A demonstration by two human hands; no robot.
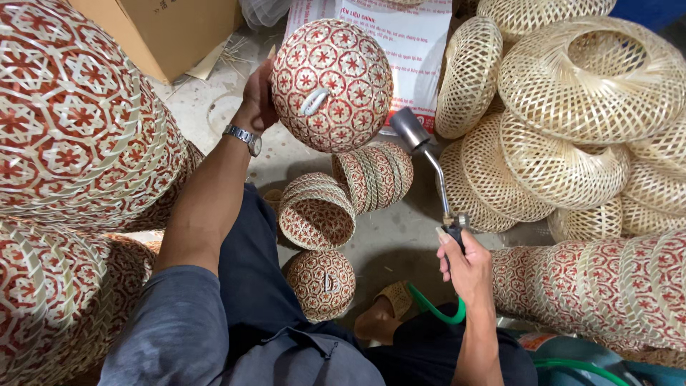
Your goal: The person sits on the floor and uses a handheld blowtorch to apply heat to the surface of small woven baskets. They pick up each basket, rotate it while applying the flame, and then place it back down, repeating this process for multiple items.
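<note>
Baskets [593, 107] crowding torch [429, 161], right hand [468, 268]

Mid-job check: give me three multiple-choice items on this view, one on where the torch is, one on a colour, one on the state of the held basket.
1. The torch nozzle points toward:
A. the raised basket
B. the cardboard box
C. the floor behind the person

2. The hose at the right hand is:
A. red
B. green
C. black

3. The round red-and-natural basket is:
A. lying on the floor
B. stacked in a pile
C. held up by the left hand

Answers: 1 A, the nozzle sits just beside the basket's lower right. 2 B, a green loop curls below the wrist. 3 C, the fingers grip its left edge, above the floor.
</note>
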